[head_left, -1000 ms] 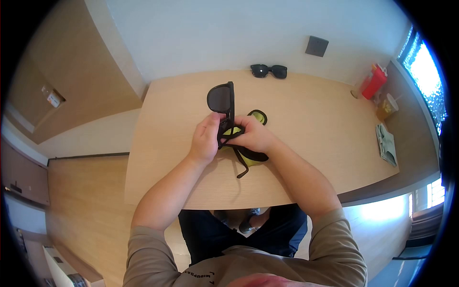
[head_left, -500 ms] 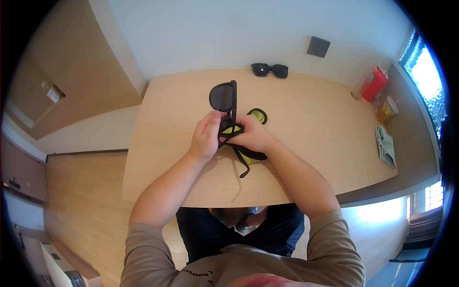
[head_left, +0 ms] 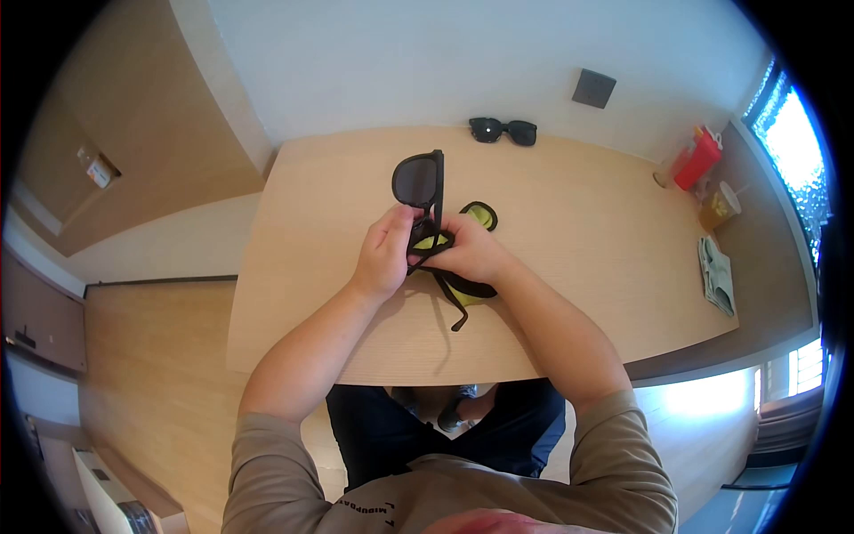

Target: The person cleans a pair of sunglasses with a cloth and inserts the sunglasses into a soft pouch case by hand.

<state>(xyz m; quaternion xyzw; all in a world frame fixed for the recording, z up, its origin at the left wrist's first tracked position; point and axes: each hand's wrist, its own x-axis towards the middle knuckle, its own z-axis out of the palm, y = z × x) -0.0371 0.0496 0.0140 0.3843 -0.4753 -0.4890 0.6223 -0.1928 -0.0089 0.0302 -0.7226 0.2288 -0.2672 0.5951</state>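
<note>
My left hand (head_left: 385, 249) is closed on a pair of black sunglasses (head_left: 415, 181), held upright with one dark lens showing above my fingers. One black temple arm hangs below my hands toward the table. My right hand (head_left: 473, 253) is closed round a black case with a yellow-green lining (head_left: 473, 290), just right of my left hand. Part of its lining shows between my hands, and a rounded black-edged end sticks out beyond my right hand. My fingers hide the other lens and much of the case.
A second pair of dark sunglasses (head_left: 503, 132) lies at the back edge of the wooden table (head_left: 329, 187). Along the right side stand a red container (head_left: 698, 160) and a cup with a straw (head_left: 721, 206). A folded pale green cloth (head_left: 716, 276) lies nearer me.
The sunglasses have shifted very slightly to the right, along with the hanging temple arm. Both hands keep nearly the same position and hold.
</note>
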